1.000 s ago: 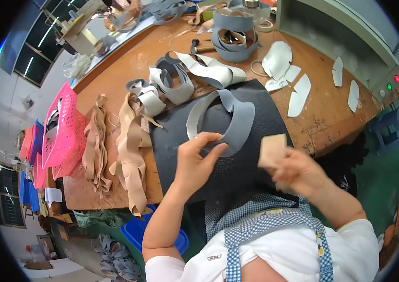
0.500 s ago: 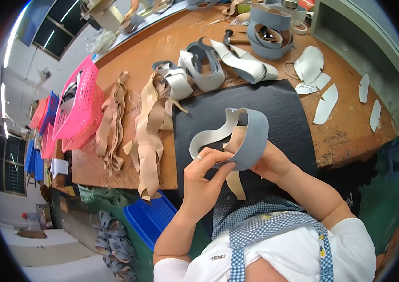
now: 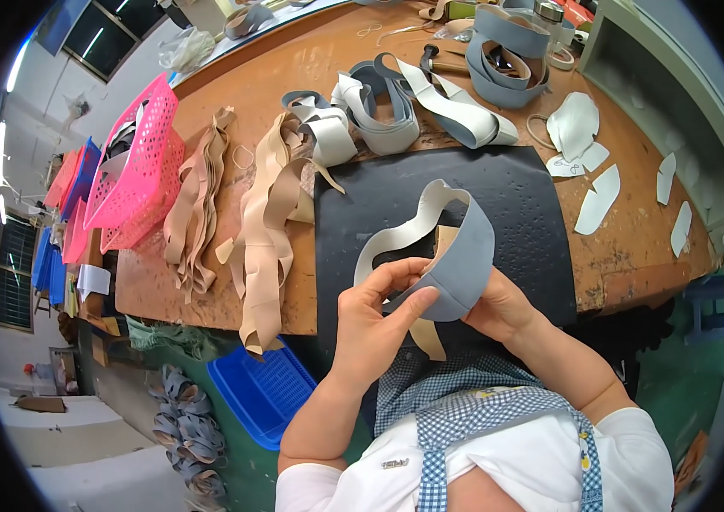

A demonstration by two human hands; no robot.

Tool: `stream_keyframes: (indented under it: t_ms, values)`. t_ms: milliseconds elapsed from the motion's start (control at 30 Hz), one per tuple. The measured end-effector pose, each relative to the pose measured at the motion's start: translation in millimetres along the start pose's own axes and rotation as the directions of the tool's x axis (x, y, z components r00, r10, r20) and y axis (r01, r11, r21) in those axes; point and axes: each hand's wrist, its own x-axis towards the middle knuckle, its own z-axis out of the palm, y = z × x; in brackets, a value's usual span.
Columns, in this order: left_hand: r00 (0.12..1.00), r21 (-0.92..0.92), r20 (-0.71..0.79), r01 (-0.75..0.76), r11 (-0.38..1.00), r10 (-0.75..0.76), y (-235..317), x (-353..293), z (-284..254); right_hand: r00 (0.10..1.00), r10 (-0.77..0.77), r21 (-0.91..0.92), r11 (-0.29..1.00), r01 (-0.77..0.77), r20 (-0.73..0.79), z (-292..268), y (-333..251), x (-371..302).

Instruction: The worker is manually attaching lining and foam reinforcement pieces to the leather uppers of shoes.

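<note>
Both hands hold a curved grey shoe upper piece (image 3: 464, 256) with a pale inner side, lifted above a black mat (image 3: 516, 196) on the workbench. My left hand (image 3: 379, 311) pinches its lower left edge between thumb and fingers. My right hand (image 3: 499, 307) grips it from behind on the right. A tan lining piece (image 3: 426, 337) sits inside the grey loop and hangs down between my hands.
Tan strips (image 3: 264, 230) lie piled left of the mat, grey uppers (image 3: 379, 111) behind it. White cut pieces (image 3: 597, 196) lie to the right. A pink basket (image 3: 136, 162) stands at the bench's left end, a blue basket (image 3: 264, 388) below. A hammer (image 3: 434, 60) lies far back.
The grey upper has been lifted off the mat. My right hand brought the tan piece inside it and now holds both together with the left hand.
</note>
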Motion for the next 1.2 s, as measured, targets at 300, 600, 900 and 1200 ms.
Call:
stream_keyframes:
  t_ms: [300, 600, 900, 1200]
  values:
    - [1.0, -0.087, -0.005, 0.009, 0.996, -0.009, -4, 2, -1, 1.0, 0.006, 0.099, 0.995, -0.003, -0.028, 4, 2, 3]
    - [0.999, -0.114, -0.027, 0.034, 0.993, -0.037, -4, 2, -3, 0.999, 0.026, 0.137, 0.99, -0.02, -0.035, 1, 5, 4]
    - [0.991, -0.113, -0.11, 0.068, 0.991, -0.081, -19, 4, -2, 0.936, -0.239, -0.301, 0.94, 0.157, -0.258, 6, 16, 4]
    - [0.997, 0.231, -0.041, -0.058, 0.971, 0.07, -17, 5, -12, 0.983, -0.118, 0.061, 0.992, 0.11, 0.141, -4, -22, -6]
